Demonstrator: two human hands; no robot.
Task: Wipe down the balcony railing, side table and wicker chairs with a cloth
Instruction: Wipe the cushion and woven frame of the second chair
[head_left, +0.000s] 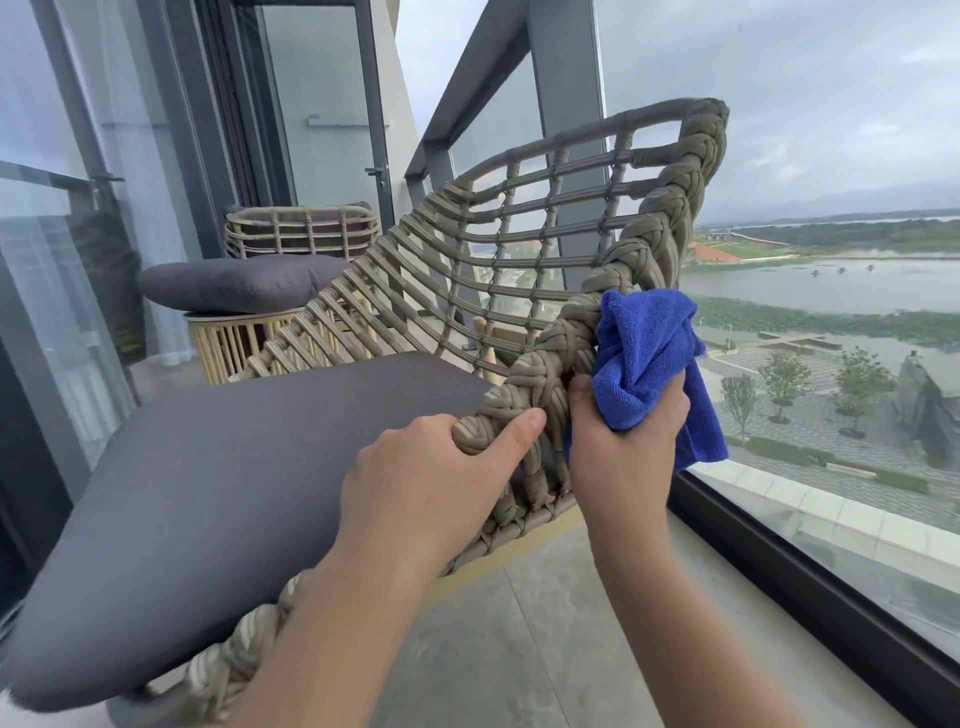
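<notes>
Two hands work at the near wicker chair (524, 244), which sits tilted across the middle of the view. At about five o'clock from the chair's centre, the right hand (626, 441) holds a bunched blue cloth (649, 358), fingers curled round its lower part, and presses the wad against the braided rim of the armrest. Just to nine o'clock of it, the left hand (436, 478) grips the same braided edge, thumb laid along the outer side and fingers wrapped over the rim out of sight. A grey seat cushion (223, 478) fills the chair toward seven o'clock. Up at ten o'clock stands a second wicker chair (304, 231), with another cushion (239, 283) lying on the round side table (228, 338). The dark railing (467, 104) runs toward twelve o'clock.
</notes>
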